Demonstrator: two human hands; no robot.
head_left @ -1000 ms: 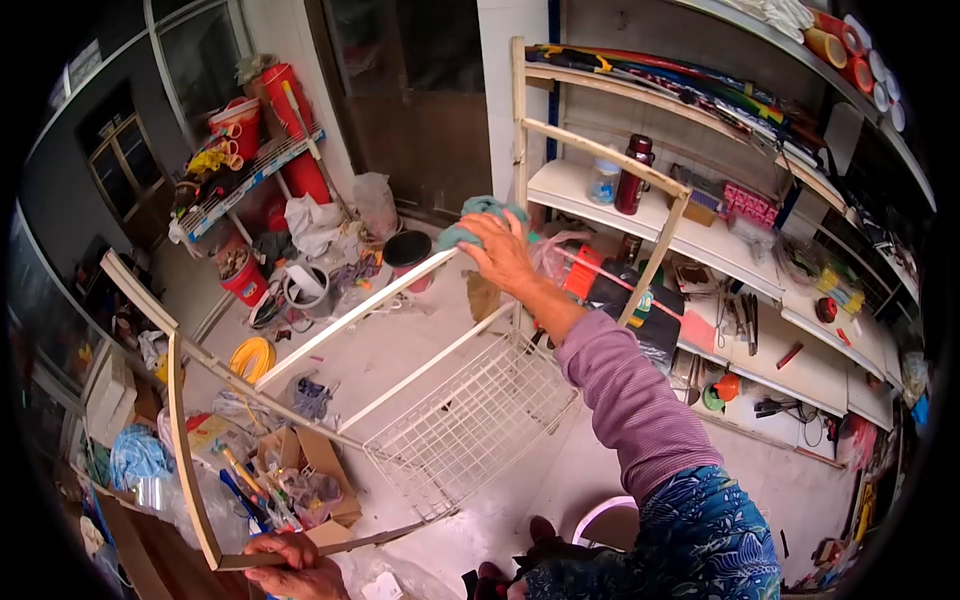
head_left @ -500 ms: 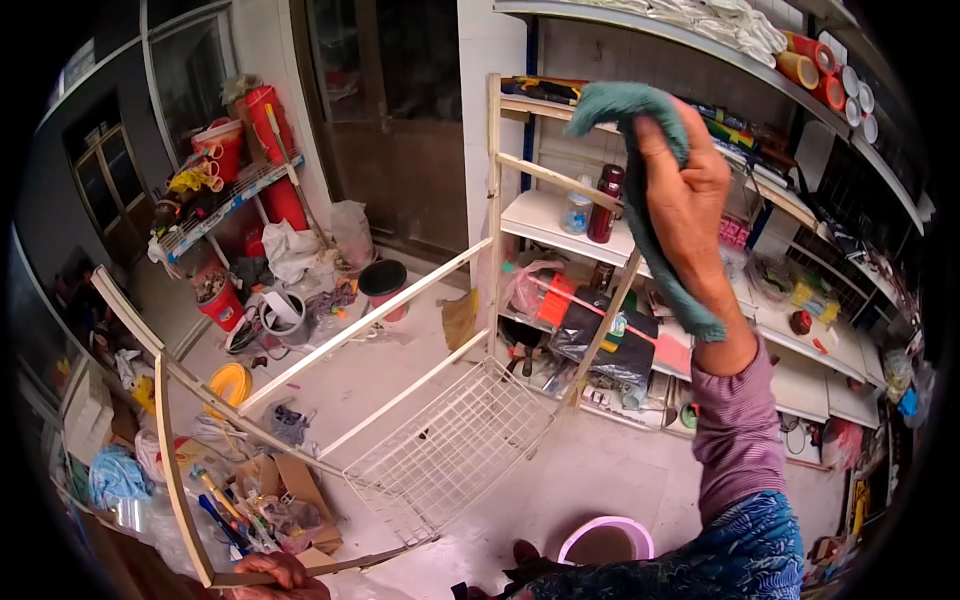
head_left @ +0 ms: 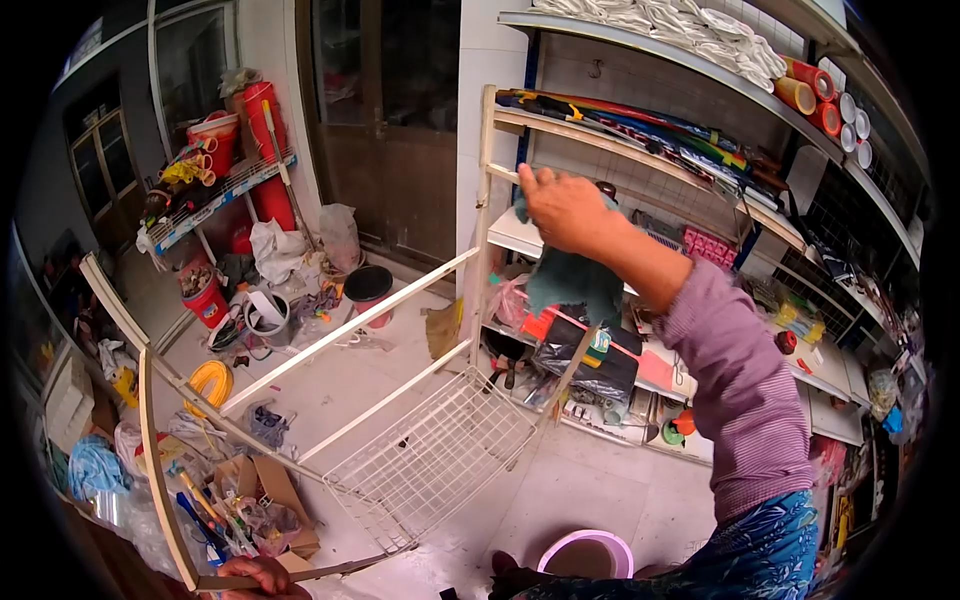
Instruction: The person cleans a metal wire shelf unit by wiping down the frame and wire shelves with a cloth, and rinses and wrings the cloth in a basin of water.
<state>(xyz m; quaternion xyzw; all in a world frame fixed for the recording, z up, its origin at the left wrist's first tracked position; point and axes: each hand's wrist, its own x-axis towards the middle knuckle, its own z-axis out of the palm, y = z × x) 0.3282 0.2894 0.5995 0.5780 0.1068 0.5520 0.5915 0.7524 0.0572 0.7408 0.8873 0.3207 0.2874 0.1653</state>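
Note:
A cream metal rack frame (head_left: 350, 325) with a wire basket (head_left: 430, 450) at its lower end stands tilted before me. My right hand (head_left: 565, 210) is closed on a green cloth (head_left: 575, 280) at the frame's upper crossbar, near the right-hand post; the cloth hangs below my fingers. At the bottom left, my left hand (head_left: 258, 578) grips the frame's near corner, partly cut off by the picture's edge.
A pink-rimmed basin (head_left: 622, 550) sits on the floor by my feet. Shelves with tools, rolls and cloths (head_left: 690, 35) rise at the right. At the left are a cardboard box (head_left: 285, 490), a yellow hose coil (head_left: 208, 385), buckets (head_left: 368, 285) and a low rack (head_left: 215, 200).
My right hand moved from the far bar up and right with the cloth hanging, then left onto the upper crossbar. My left hand still holds the corner. The view has shifted slightly.

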